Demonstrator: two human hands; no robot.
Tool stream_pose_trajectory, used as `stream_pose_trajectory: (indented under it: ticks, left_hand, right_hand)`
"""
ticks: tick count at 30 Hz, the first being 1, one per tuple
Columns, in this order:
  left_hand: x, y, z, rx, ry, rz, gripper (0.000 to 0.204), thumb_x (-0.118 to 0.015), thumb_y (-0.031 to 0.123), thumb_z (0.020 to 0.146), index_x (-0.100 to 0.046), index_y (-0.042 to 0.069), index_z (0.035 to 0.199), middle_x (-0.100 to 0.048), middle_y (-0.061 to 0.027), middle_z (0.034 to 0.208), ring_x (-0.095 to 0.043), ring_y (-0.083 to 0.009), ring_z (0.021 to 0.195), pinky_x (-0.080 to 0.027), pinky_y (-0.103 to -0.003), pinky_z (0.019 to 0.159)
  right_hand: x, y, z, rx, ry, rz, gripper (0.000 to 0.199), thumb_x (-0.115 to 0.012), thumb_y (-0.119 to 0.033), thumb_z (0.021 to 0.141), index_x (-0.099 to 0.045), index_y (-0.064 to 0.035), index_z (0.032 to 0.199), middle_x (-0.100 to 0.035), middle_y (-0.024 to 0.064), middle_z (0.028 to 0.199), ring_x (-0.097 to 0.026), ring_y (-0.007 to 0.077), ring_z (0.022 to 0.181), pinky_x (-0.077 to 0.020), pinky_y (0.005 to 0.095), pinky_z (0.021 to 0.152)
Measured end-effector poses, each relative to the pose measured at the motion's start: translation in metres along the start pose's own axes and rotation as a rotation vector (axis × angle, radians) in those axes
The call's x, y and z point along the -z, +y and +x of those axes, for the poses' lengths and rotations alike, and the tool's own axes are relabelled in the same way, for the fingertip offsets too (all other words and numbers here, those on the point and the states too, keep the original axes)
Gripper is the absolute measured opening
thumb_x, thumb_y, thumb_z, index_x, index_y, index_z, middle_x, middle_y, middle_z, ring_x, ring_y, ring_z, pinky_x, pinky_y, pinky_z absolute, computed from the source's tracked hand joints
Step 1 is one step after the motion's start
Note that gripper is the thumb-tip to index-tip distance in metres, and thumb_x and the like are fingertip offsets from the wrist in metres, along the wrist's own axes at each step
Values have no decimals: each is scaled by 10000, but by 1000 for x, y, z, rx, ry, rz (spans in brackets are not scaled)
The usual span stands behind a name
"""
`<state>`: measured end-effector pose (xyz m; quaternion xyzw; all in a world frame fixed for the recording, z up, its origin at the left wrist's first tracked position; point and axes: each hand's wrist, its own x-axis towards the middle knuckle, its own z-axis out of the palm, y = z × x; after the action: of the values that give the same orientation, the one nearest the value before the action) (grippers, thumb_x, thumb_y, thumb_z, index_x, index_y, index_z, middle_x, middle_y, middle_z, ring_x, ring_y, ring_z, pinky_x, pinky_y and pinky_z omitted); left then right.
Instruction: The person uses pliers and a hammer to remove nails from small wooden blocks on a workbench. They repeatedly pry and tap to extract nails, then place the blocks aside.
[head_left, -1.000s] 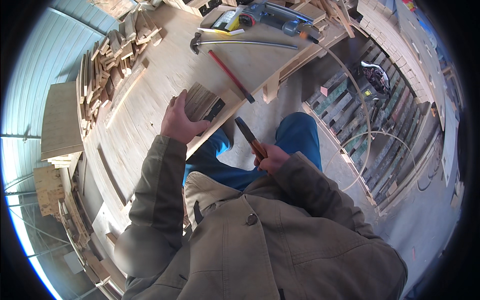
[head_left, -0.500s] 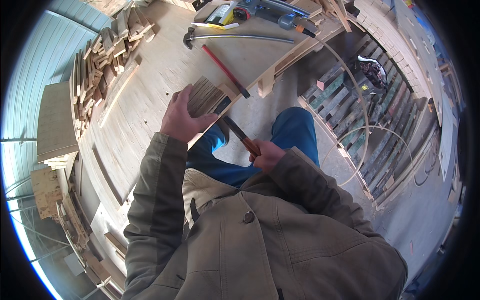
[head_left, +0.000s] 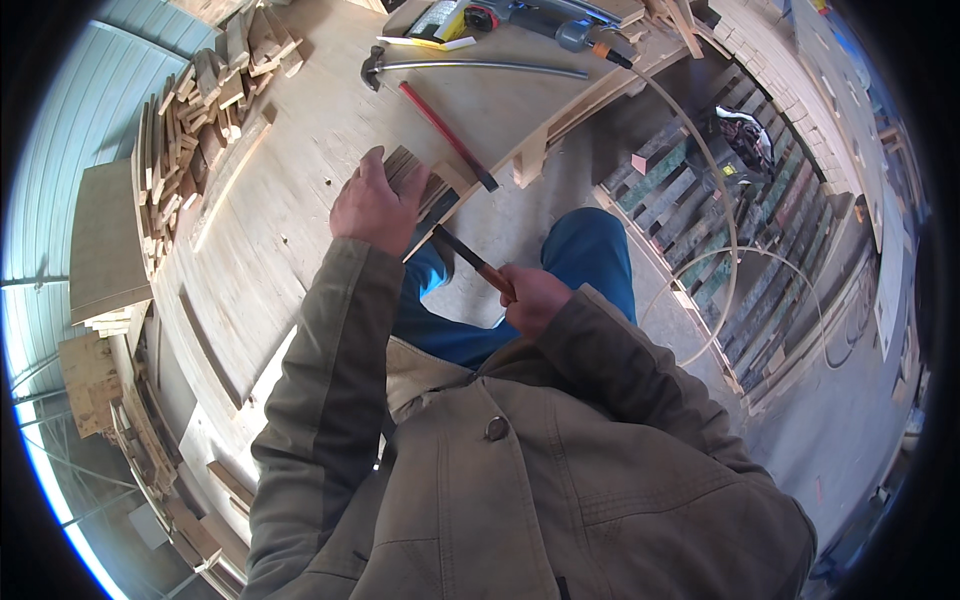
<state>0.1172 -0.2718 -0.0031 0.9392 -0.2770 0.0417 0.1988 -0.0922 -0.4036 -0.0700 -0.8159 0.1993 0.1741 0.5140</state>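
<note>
My right hand (head_left: 535,297) is closed round the wooden handle of a hammer (head_left: 478,262), low in front of my knees. The dark hammer head lies at the workbench edge, against the near side of a wooden block (head_left: 410,168) with a striped, layered top. My left hand (head_left: 375,208) grips this block, fingers over its far left side and thumb across its top, hiding much of it. Just beyond the block, a red bar (head_left: 445,130) with a dark end lies on the workbench (head_left: 300,170). Further off rests a claw hammer (head_left: 470,67) with a long metal handle.
Piled wood offcuts (head_left: 205,110) lie at the far left of the bench. A power tool (head_left: 560,32) with a hose (head_left: 722,190) sits at the far edge. To the right, a slatted pallet (head_left: 720,250) carries a dark bag (head_left: 745,145).
My left hand has shifted right over the block, and its thumb has moved from the near edge onto the top. The hammer has barely moved and remains in my right hand.
</note>
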Motion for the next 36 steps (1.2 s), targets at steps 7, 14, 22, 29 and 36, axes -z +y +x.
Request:
stream_pose_trajectory:
  ticks: [7,14,22,29,36]
  left_hand:
    - [1,0,0,-8,-37,9,623,-639,555,990,-631,35,1332,-704,-222,1265,-678,-416,1157,-540,-502,980]
    - [0,-2,2,5,-43,-8,646,-640,587,967,-638,43,1315,-706,-215,1241,-674,-421,1149,-538,-525,975]
    - [2,0,2,15,-57,5,649,-643,591,964,-638,41,1308,-704,-212,1240,-674,-417,1148,-536,-524,976]
    - [3,2,1,15,-51,9,643,-646,587,964,-639,36,1295,-707,-211,1229,-673,-423,1146,-536,-527,974]
    - [3,0,0,8,-40,2,634,-655,585,959,-647,39,1283,-711,-207,1221,-678,-420,1134,-533,-519,976]
  right_hand:
    - [-1,-4,6,21,49,-89,258,-611,-59,867,-674,-39,1117,-708,218,935,-681,432,932,-528,483,806]
    - [2,-7,3,-6,81,-140,221,-627,-90,884,-680,-35,1091,-703,251,935,-680,462,939,-531,510,804]
    - [12,-24,-3,-67,75,-242,235,-638,-127,858,-681,-43,1073,-716,226,951,-684,455,957,-537,526,824]
    - [18,-38,-15,-42,134,-347,261,-646,-149,852,-684,-63,1096,-723,199,994,-693,428,996,-545,515,863]
    - [9,-38,-6,-109,116,-365,247,-644,-179,897,-669,-47,1105,-724,199,984,-700,425,990,-540,521,858]
